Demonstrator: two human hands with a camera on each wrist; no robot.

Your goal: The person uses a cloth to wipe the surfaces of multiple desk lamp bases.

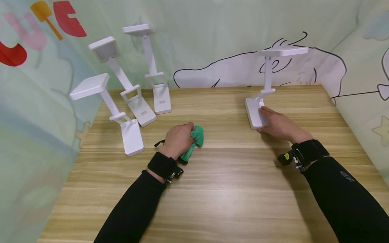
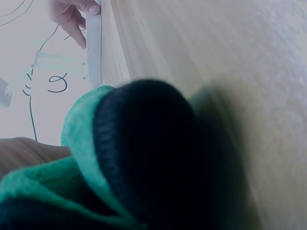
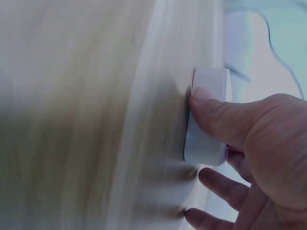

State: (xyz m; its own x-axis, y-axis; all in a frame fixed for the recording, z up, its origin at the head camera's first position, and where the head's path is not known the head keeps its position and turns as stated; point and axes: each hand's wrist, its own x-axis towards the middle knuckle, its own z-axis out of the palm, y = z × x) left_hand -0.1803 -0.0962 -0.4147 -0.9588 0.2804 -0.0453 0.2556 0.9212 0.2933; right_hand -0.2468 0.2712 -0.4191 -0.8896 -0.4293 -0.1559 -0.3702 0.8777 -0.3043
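Observation:
Bunched in my left hand (image 1: pixel 178 140) is a green cloth (image 1: pixel 197 135) with dark edging, held low over the middle of the table. The left wrist view shows the cloth's folds (image 2: pixel 86 129) up close, and most of the fingers are hidden there. On the right, my right hand (image 1: pixel 278 125) grips the base of a white desk lamp (image 1: pixel 255 113), which stands upright with its head level. Seen from the right wrist, the thumb presses the front end of the lamp base (image 3: pixel 206 136), while the other fingers lie along its side.
To the left stand three more white desk lamps: a front one (image 1: pixel 132 138), a middle one (image 1: pixel 143 113) with its head tilted, and a rear one (image 1: pixel 162 98). A printed curtain (image 1: pixel 212 40) hangs behind the wooden table (image 1: pixel 212 202).

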